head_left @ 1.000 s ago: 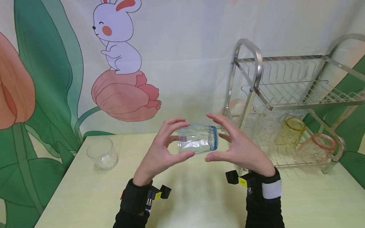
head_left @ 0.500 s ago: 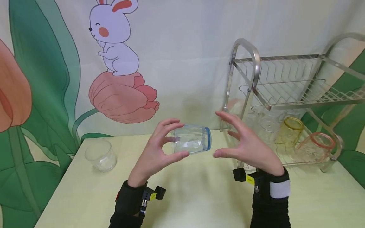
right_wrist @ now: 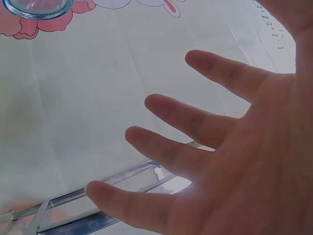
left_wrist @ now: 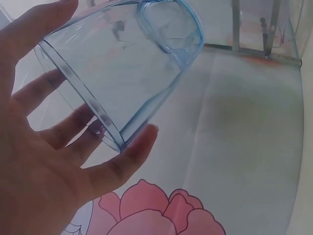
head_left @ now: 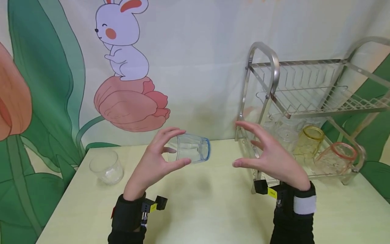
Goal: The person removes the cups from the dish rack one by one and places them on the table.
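A clear tumbler with a blue-tinted base [head_left: 193,148] lies on its side in the air above the middle of the table, its wide mouth toward the left hand [head_left: 152,164] and its base toward the right. The left hand pinches it near the mouth between thumb and fingers; the right hand [head_left: 271,157] is spread, thumb and fingers well apart, clear of the glass. The table [head_left: 210,210] is pale yellow and smooth, with soft shadows below the hands. On its left part a clear glass [head_left: 109,169] stands upright. On the right stands a two-tier metal rack [head_left: 275,69], its lower shelf bearing several clear glasses [head_left: 286,135], a yellow glass [head_left: 309,144] and a pinkish glass [head_left: 338,159]. Behind the table hangs a pale, faintly creased backdrop [head_left: 207,67], printed with a white rabbit [head_left: 125,37] on a pink flower [head_left: 131,103] and large green leaves [head_left: 45,67].
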Demonstrator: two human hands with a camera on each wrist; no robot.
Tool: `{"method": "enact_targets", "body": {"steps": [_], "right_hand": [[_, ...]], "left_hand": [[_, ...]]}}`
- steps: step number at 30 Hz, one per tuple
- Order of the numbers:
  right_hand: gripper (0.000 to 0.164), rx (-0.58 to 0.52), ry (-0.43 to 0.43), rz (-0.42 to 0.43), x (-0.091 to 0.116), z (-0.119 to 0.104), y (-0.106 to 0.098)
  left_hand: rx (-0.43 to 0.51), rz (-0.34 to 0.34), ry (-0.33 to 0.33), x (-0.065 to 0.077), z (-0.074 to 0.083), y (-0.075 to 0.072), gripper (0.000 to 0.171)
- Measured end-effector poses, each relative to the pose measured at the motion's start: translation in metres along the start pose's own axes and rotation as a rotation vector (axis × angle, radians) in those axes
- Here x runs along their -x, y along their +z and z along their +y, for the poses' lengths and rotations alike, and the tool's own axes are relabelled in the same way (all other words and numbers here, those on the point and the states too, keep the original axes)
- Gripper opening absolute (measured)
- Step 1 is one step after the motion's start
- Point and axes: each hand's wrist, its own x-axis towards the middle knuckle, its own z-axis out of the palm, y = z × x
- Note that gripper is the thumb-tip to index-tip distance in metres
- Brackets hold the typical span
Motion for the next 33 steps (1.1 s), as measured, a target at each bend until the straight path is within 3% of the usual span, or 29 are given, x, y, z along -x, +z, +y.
{"method": "enact_targets", "body": {"steps": [13, 22, 33], "right_hand": [[0.091, -0.042, 0.061, 0.009, 0.007, 0.000, -0.008], [0.088, -0.033, 0.070, 0.037, 0.015, 0.005, -0.017], [0.080, -0.036, 0.114, 0.074, 0.027, 0.018, -0.030]], "left_hand": [[-0.063, -0.007, -0.063, 0.002, -0.005, -0.003, 0.066], [-0.175, 0.007, -0.165, 0.003, -0.015, -0.012, 0.067], [-0.263, -0.017, -0.184, 0.003, -0.022, -0.013, 0.067]]}}
